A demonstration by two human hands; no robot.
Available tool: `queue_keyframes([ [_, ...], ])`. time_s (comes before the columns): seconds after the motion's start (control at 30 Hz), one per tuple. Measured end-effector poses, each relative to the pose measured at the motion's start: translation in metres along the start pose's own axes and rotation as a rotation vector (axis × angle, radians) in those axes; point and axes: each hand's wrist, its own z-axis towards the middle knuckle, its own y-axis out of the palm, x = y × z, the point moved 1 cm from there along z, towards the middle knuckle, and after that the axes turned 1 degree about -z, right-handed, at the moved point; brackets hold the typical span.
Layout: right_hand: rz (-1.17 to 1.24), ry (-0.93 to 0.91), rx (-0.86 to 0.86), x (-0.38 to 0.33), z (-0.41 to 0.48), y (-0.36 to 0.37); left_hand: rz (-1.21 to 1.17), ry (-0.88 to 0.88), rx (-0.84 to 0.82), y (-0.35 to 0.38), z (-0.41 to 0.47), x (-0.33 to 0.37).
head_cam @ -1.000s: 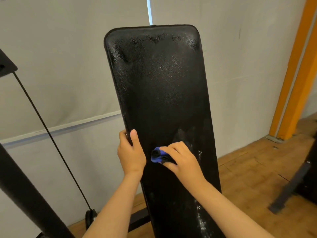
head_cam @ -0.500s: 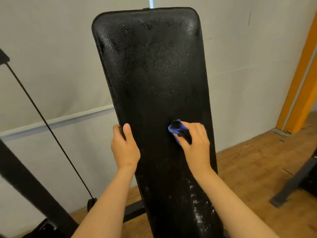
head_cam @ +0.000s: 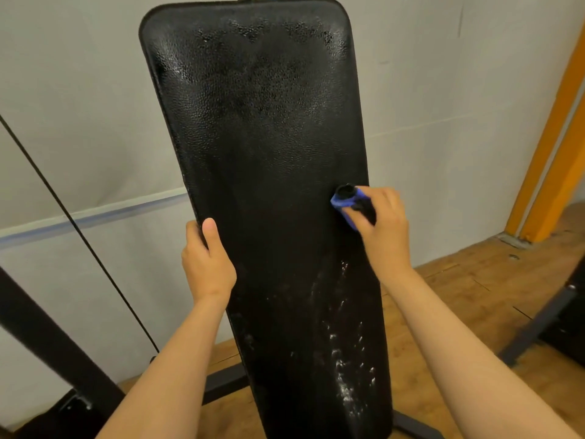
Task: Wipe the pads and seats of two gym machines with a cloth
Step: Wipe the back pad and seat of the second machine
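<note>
While your right hand (head_cam: 381,221) has its fingers curled tight round a bunched blue-and-black cloth (head_cam: 349,201), the cloth is pressed to the back pad (head_cam: 262,153) at its right edge, about mid-height. Your left hand (head_cam: 207,264) is clamped on the pad's left edge, a little lower, thumb on the face, fingers wrapped behind. The pad's long axis runs upright, tilted a bit left at the top — so unwiped ground lies both above and below your cloth fingers. Right hand is nearer both. Pad looks black, pebbled, glossy up top; white flecks streak its lower right — probably the next stretch to wipe.
</note>
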Motion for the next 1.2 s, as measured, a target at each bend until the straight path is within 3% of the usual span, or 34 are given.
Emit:
queue_keyframes([
  [0.13,-0.024,0.015,0.022,0.002,-0.011,0.003,-0.008,0.000,0.015,0.000,-0.002,0.000],
  [0.27,-0.093,-0.123,-0.239,0.015,-0.062,0.005,-0.005,0.005,0.007,0.001,-0.001,0.002],
  [0.37,-0.152,-0.212,-0.330,0.031,-0.069,-0.004,-0.011,0.026,-0.022,0.002,-0.002,0.003],
  [0.6,-0.070,-0.075,-0.041,0.028,0.013,-0.017,0.007,0.026,-0.020,0.000,-0.004,0.002],
  [0.73,-0.018,-0.025,0.022,0.031,0.025,-0.016,0.007,0.042,-0.013,0.001,-0.004,0.003],
  [1.03,-0.010,0.164,-0.208,0.063,-0.090,-0.017,-0.008,0.046,-0.005,0.002,-0.004,0.002],
  [1.2,0.042,0.196,-0.216,0.062,-0.078,-0.023,-0.011,0.042,0.003,0.002,-0.005,0.001],
])
